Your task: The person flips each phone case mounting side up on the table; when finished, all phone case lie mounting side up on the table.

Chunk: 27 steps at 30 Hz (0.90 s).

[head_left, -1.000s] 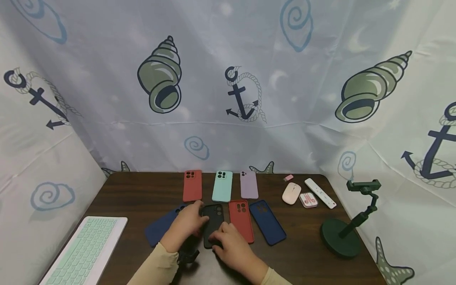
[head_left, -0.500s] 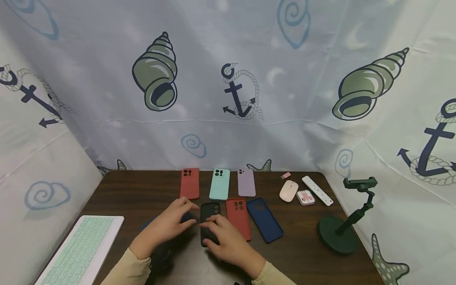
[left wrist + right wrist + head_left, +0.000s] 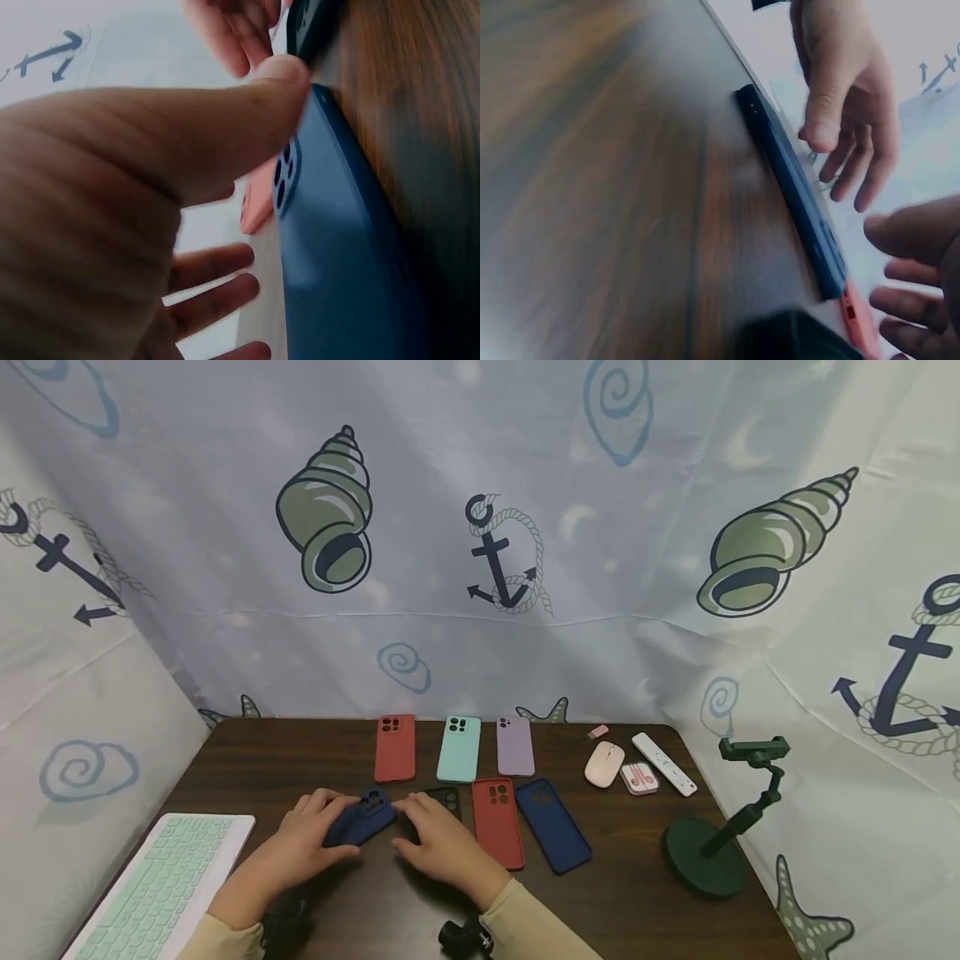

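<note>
A dark blue phone case [image 3: 363,822] lies slanted on the table, camera cutout toward the right. My left hand [image 3: 300,837] reaches over its left part with fingers spread; in the left wrist view the thumb overlaps the case [image 3: 330,247] near its camera end. Close to the case's right end is my right hand [image 3: 444,845], fingers loosely extended and nothing gripped. It hides most of a black phone case [image 3: 448,798]. In the right wrist view the blue case [image 3: 791,187] lies between the table and both hands, with the left hand [image 3: 847,90] just above it.
A red case [image 3: 498,831] and another blue case [image 3: 555,831] continue the front row. Behind stand out red [image 3: 395,752], mint [image 3: 458,752] and purple [image 3: 515,750] cases. A mouse [image 3: 604,764], white remote [image 3: 663,764] and green stand [image 3: 705,856] are right; a keyboard [image 3: 168,877] is left.
Both hands have shifted left from the black case to the left blue case. The right hand has come off the black case, and the blue case now shows between the hands.
</note>
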Available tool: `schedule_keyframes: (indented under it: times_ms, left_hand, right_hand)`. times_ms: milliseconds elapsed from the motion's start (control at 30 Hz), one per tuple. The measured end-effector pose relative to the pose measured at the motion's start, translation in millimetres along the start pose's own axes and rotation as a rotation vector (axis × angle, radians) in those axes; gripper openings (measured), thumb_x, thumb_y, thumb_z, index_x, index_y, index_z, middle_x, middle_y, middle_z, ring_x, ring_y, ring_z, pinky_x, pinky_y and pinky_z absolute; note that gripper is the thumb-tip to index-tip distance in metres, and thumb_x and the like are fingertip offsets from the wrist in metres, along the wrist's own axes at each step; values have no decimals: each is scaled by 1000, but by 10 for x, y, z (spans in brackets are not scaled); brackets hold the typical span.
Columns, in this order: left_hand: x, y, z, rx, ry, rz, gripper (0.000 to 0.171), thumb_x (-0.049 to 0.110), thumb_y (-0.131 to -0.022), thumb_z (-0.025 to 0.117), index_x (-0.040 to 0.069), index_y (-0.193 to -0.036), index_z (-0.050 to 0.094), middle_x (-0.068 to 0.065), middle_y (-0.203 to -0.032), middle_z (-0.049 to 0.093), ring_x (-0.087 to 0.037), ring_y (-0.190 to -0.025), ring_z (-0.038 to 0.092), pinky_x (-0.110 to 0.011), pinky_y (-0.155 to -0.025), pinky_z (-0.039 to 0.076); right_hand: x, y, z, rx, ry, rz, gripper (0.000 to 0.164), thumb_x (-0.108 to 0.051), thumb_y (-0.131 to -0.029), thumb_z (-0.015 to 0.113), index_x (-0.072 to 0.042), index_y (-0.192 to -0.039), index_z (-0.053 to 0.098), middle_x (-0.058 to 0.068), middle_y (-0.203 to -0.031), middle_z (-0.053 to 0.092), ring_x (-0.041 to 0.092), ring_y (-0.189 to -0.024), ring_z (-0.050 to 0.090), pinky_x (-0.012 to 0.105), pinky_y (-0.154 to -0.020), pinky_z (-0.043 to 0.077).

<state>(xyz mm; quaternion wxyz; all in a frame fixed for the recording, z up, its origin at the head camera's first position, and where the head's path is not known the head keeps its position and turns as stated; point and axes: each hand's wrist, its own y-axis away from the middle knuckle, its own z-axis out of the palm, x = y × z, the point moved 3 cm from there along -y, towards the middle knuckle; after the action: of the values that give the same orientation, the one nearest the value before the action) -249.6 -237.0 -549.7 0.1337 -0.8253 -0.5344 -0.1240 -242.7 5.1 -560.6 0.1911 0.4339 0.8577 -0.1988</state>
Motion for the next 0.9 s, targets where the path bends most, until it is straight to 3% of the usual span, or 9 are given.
schedule_keyframes:
  times_ms: [133, 300, 600, 900]
  left_hand:
    - [-52, -3, 17, -19, -23, -37, 82, 55, -76, 84, 22, -145, 54, -8, -130, 53, -30, -115, 50, -54, -84, 44]
    - [-57, -20, 90, -23, -73, -51, 79, 56, -76, 84, 22, -142, 56, -5, -128, 53, -27, -110, 50, -45, -77, 37]
    - [-62, -6, 203, 27, -78, -74, 75, 50, -78, 84, 23, -142, 57, 0, -124, 52, -24, -107, 47, -43, -75, 32]
    - [-44, -57, 227, 16, -101, -76, 72, 53, -79, 82, 22, -140, 59, 0, -119, 54, -22, -102, 48, -40, -72, 36]
  right_hand:
    - [13, -183, 123, 70, -34, 93, 53, -40, -98, 67, -21, -145, 52, 1, -149, 52, 20, -145, 44, 42, -114, 43]
    - [73, -230, 298, 111, -33, 167, 53, -41, -96, 69, -21, -143, 56, 1, -154, 49, 24, -152, 35, 47, -117, 40]
    - [137, -154, 327, 85, 23, 87, 51, -40, -97, 68, -21, -144, 57, 0, -155, 48, 23, -154, 31, 47, -118, 37]
    - [201, -166, 326, 117, 25, 44, 50, -37, -97, 69, -19, -142, 59, 0, -151, 52, 23, -151, 36, 45, -117, 39]
